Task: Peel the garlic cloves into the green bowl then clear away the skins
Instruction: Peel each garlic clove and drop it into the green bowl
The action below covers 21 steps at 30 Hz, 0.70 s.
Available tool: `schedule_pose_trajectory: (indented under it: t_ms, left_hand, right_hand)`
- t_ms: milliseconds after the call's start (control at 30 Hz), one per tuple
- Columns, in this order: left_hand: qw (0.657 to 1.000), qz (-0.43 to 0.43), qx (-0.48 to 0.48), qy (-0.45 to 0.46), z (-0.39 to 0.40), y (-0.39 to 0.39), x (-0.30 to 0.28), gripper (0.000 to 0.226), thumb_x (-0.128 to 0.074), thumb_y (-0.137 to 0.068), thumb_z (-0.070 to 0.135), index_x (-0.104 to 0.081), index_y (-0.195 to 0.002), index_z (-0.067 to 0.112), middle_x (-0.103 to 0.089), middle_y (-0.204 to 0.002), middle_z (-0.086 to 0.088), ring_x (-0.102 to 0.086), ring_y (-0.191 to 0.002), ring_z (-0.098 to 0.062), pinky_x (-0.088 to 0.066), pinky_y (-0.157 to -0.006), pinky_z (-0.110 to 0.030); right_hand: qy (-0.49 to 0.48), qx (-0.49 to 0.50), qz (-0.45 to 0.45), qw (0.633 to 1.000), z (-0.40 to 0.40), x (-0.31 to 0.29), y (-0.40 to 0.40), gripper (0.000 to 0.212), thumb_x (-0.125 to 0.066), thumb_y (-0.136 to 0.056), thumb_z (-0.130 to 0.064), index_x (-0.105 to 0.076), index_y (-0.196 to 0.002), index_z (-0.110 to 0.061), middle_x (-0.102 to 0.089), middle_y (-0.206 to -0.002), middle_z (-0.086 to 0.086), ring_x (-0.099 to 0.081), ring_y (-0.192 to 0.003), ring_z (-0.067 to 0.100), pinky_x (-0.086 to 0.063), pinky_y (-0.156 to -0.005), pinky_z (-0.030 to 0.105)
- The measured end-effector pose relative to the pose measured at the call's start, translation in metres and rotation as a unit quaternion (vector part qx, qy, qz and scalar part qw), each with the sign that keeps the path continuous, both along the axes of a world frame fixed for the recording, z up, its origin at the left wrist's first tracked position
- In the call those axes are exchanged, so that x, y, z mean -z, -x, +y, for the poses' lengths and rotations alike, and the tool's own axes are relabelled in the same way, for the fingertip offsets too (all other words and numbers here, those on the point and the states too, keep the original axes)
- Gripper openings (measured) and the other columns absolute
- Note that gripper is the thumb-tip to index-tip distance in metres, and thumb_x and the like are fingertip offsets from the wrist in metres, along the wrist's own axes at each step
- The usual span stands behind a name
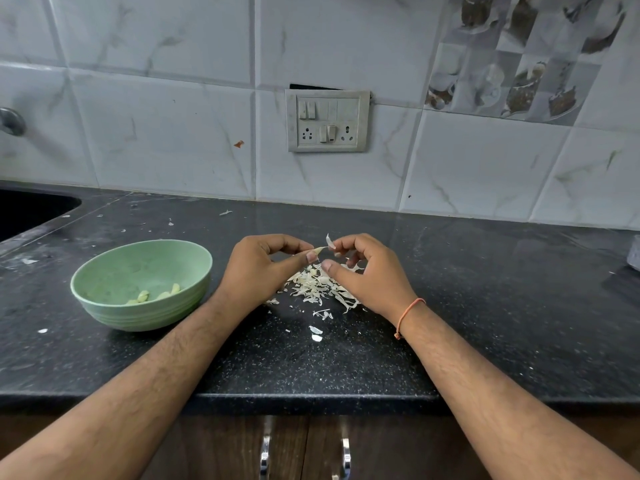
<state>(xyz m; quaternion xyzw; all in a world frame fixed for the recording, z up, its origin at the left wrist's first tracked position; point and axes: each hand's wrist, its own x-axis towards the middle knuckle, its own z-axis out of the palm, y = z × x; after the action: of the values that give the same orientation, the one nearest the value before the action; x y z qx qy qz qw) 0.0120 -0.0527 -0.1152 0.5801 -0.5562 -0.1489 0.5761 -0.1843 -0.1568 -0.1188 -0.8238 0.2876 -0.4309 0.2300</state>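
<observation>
Fingers [313, 255] of both hands pinch a garlic clove [318, 250]; green bowl [104, 271] holds peeled cloves [154, 296]

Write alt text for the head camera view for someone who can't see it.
Left hand pinches a garlic clove while right hand pulls skin off, above a pile of skins on a black counter. Green bowl holds peeled cloves.

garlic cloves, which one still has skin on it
The pale garlic clove pinched between both hands above the skin pile; the yellowish peeled cloves in the green bowl are bare.
</observation>
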Motion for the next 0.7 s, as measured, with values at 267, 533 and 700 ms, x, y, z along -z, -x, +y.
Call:
schedule_pose_trajectory:
  t_ms: [267, 533, 700]
  left_hand:
    - [0.998, 0.015, 0.051, -0.030, 0.001, 0.003, 0.000, 0.011, -0.085, -0.090, 0.032, -0.083, -0.097, 0.023, -0.077, -0.076, 0.011, -0.050, -0.045, -0.011, -0.044, -0.048, -0.022]
    - [0.997, 0.036, 0.055, -0.038, 0.001, 0.005, -0.001, 0.013, -0.086, -0.089, 0.032, -0.084, -0.094, 0.021, -0.077, -0.075, 0.008, -0.049, -0.047, -0.013, -0.043, -0.050, -0.023]
    - [0.985, 0.158, 0.065, -0.038, -0.001, 0.010, -0.002, 0.008, -0.086, -0.088, 0.025, -0.085, -0.090, 0.018, -0.079, -0.088, -0.015, -0.046, -0.048, -0.014, -0.031, -0.044, -0.020]
  right_hand:
    - [0.010, -0.036, -0.013, 0.999, 0.006, -0.003, -0.001, 0.006, -0.072, -0.100, -0.032, -0.077, -0.097, -0.030, -0.074, -0.090, -0.017, -0.065, -0.079, 0.011, -0.054, -0.073, 0.026]
    - [0.080, -0.012, -0.021, 0.997, 0.006, 0.000, -0.004, 0.012, -0.075, -0.099, -0.027, -0.073, -0.087, -0.023, -0.070, -0.080, -0.011, -0.064, -0.075, 0.012, -0.049, -0.066, 0.024]
    - [0.110, 0.006, -0.071, 0.991, 0.014, 0.000, -0.013, 0.013, -0.074, -0.099, -0.020, -0.073, -0.086, -0.018, -0.070, -0.081, -0.011, -0.066, -0.077, 0.012, -0.053, -0.067, 0.028]
